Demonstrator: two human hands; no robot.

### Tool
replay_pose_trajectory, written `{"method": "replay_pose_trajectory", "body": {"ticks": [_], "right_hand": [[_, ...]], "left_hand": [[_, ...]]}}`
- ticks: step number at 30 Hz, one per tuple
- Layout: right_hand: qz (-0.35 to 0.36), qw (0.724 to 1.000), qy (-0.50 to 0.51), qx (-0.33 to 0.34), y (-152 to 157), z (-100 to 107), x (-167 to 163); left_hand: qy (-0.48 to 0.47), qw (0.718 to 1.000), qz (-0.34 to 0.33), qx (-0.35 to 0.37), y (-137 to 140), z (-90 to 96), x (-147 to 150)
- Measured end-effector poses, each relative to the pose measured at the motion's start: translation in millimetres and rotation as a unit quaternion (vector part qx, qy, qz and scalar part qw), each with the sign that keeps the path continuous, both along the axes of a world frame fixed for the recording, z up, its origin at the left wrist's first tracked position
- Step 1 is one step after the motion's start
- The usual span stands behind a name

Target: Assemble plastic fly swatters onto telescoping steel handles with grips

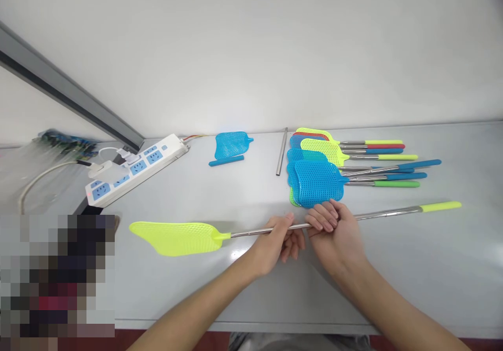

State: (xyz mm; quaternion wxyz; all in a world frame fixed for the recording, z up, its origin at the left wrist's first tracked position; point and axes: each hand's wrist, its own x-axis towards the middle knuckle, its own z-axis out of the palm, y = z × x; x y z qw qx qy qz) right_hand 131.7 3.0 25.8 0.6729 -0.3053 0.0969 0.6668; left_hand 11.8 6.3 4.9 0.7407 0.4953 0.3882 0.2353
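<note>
A yellow fly swatter (181,238) with an extended metal rod lies across both my hands, its paddle to the left and its yellow grip to the right. My left hand (275,241) is closed around the rod between the paddle and the middle. Close beside it, my right hand (334,233) curls its fingers over the rod's middle. Just beyond my right hand is a pile of fly swatters (320,183) in blue, yellow, red and green, grips pointing right.
Toward the wall lie a loose blue swatter paddle (232,144), a blue grip sleeve (226,161) and a bare metal rod (282,152). A white power strip (137,170) with plugs sits at left, near clear plastic bags (51,167). The lower left corner is pixelated.
</note>
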Motion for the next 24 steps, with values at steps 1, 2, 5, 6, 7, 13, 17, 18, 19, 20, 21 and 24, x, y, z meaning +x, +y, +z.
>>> {"method": "replay_pose_trajectory", "body": {"ticks": [1, 2, 5, 6, 7, 13, 17, 18, 19, 20, 21, 24], "right_hand": [[0.003, 1.000, 0.002, -0.003, 0, 0, 1], [0.005, 1.000, 0.007, -0.007, 1, 1, 1], [0.008, 0.999, 0.030, -0.022, 2, 3, 3], [0.010, 0.999, 0.038, -0.026, 2, 4, 4], [0.012, 0.999, 0.045, -0.029, 2, 4, 5], [0.036, 0.998, 0.040, -0.036, 3, 7, 8], [0.055, 0.996, 0.049, -0.045, 2, 7, 8], [0.062, 0.996, 0.046, -0.044, 2, 7, 7], [0.068, 0.996, 0.042, -0.042, 2, 7, 7], [0.069, 0.996, 0.037, -0.040, 2, 7, 6], [0.065, 0.997, 0.033, -0.040, 2, 7, 5], [0.030, 0.998, 0.022, -0.046, 0, 8, 1]], "left_hand": [[0.001, 1.000, 0.002, 0.000, 0, -0.1, 0], [0.003, 1.000, 0.003, 0.000, 0, 0.0, 0], [0.009, 1.000, 0.006, -0.001, -1, 1.3, 0], [0.010, 1.000, 0.006, -0.001, -1, 2.1, 0], [0.012, 1.000, 0.005, -0.002, -1, 3.0, 0], [0.048, 0.999, 0.004, 0.009, -1, 9.4, -1], [0.088, 0.996, 0.007, 0.019, -3, 13.1, 1], [0.096, 0.995, 0.007, 0.021, -3, 14.1, 1], [0.100, 0.995, 0.003, 0.021, -4, 15.1, 1], [0.103, 0.995, -0.005, 0.018, -4, 16.2, 1], [0.103, 0.994, -0.015, 0.013, -4, 17.3, 1], [0.098, 0.994, -0.042, -0.007, -5, 20.2, -1]]}}
